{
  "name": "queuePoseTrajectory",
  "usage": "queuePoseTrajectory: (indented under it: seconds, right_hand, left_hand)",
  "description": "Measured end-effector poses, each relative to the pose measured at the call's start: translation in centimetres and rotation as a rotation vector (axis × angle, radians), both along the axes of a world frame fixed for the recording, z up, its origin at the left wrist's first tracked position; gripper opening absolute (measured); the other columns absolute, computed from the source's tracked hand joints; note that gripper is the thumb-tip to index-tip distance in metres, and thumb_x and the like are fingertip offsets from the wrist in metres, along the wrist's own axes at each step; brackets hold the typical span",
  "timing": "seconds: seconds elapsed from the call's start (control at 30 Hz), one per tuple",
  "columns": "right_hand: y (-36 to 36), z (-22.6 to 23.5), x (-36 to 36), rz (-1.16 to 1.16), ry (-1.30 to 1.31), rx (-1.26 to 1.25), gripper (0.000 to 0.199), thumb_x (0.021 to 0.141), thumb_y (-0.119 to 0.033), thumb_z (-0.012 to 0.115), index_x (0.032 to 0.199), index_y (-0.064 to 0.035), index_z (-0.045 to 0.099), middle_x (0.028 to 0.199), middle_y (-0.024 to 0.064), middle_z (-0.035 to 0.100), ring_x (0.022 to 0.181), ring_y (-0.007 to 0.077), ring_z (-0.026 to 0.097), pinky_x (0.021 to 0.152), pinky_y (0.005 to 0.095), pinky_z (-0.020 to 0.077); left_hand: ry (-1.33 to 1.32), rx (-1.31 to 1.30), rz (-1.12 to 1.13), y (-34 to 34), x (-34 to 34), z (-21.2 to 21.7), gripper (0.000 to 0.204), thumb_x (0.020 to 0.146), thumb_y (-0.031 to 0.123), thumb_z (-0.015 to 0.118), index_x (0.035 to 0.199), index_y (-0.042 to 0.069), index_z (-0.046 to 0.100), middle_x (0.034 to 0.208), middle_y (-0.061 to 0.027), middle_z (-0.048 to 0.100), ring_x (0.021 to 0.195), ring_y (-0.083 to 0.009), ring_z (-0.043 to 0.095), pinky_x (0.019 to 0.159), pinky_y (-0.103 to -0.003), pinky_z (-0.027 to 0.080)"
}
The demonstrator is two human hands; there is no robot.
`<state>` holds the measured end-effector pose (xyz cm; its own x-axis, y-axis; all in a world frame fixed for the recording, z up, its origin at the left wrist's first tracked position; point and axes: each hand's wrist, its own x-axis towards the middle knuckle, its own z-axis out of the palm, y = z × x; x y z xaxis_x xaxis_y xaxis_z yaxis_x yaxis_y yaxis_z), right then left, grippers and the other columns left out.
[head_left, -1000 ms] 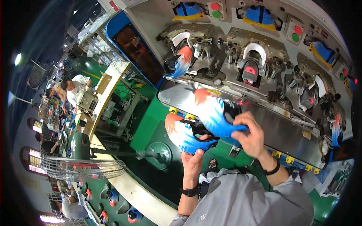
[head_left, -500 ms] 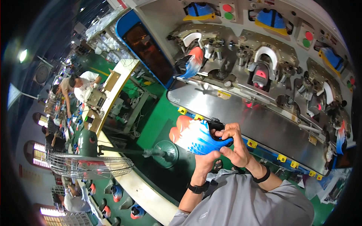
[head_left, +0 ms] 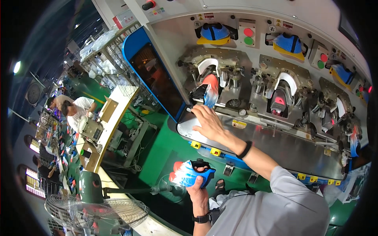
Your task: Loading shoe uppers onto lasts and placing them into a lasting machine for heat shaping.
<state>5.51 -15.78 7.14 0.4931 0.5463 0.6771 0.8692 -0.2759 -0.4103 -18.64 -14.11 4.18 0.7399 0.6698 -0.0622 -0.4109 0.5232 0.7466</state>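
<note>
My left hand (head_left: 198,188) is closed on a blue, white and orange-red shoe upper (head_left: 188,175), low in front of me, with fingers inside its black-lined opening and the thumb on the outside. My right hand (head_left: 209,122) reaches over the metal ledge at the machine's left end, fingers apart with nothing in them. Just beyond its fingertips, a second upper in orange, white and blue (head_left: 211,88) sits in the left station, under a white U-shaped pad (head_left: 208,63). Whether the fingers touch that upper, I cannot tell.
The middle station (head_left: 278,100) has a grey form with a red light on it. Red and green buttons (head_left: 248,36) and blue-yellow padded pieces (head_left: 214,34) line the back panel. A caged fan (head_left: 96,208) stands at lower left. People work at a far bench (head_left: 122,98).
My right hand has let go of the held upper and moved up and left to the left station. My left hand has lowered with the upper. The view has shifted.
</note>
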Motion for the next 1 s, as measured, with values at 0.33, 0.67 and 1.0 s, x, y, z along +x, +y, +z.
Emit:
queuePoseTrajectory:
  seconds: [0.33, 0.67, 1.0]
  right_hand:
    - [-1.4, -1.8, 0.6, -0.142, 0.251, 0.25, 0.031, 0.074, -0.018, 0.077, 0.095, -0.0034, 0.062, 0.091, 0.0118, 0.062, 0.091, 0.0284, 0.058, 0.081, 0.0397, 0.0382]
    - [-21.5, 4.6, -12.5, 0.02, 0.364, 0.258, 0.036, 0.076, -0.025, 0.081, 0.094, -0.0008, 0.06, 0.101, 0.0142, 0.061, 0.091, 0.0314, 0.057, 0.082, 0.0402, 0.0442]
    - [-43.0, -0.5, -22.7, -0.279, 0.511, 0.225, 0.045, 0.077, -0.009, 0.075, 0.11, -0.004, 0.044, 0.113, 0.013, 0.048, 0.106, 0.0315, 0.05, 0.091, 0.0394, 0.043]
  left_hand:
    - [0.025, 0.082, -0.049, 6.8, 1.1, 0.4, 0.061, 0.073, 0.019, 0.084, 0.12, 0.0, 0.05, 0.096, -0.0101, 0.064, 0.1, -0.0284, 0.062, 0.095, -0.043, 0.048]
    - [-0.017, 0.105, -0.39, -2.1, 7.5, -0.6, 0.06, 0.096, 0.043, 0.056, 0.14, 0.006, 0.039, 0.134, -0.0056, 0.05, 0.124, -0.0207, 0.047, 0.107, -0.04, 0.037]
    - [0.107, 0.16, -0.84, -28.2, 2.8, 0.2, 0.076, 0.068, 0.025, 0.084, 0.129, -0.002, 0.047, 0.115, -0.01, 0.06, 0.101, -0.0234, 0.061, 0.09, -0.037, 0.051]
